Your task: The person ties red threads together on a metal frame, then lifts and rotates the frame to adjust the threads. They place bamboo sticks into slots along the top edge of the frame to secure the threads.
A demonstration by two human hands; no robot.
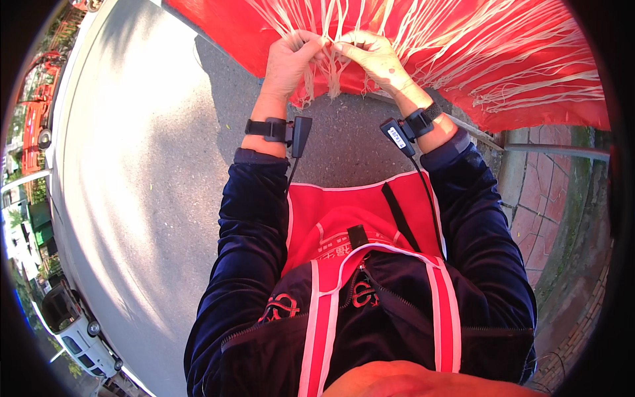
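Off-white strings (489, 56) hang in a long row over a red cloth (228, 30), many with knotted, frayed ends. At the top middle my left hand (288, 63) is closed in a pinch, thumb against forefinger, on a few of these strings. My right hand (380, 59) pinches the strings just beside it, its thumb and forefinger almost touching the left fingertips. Below the fingers a bunch of strings (334, 76) dangles past the cloth's lower edge. The exact spot where the fingertips meet the strings is too small to make out.
Black straps with small boxes sit on my left wrist (271, 129) and right wrist (418, 124), cables running down. A red apron (337, 205) covers my front. A metal bar (555, 151) lies right, beside paving (539, 198). A white vehicle (86, 354) stands across the road.
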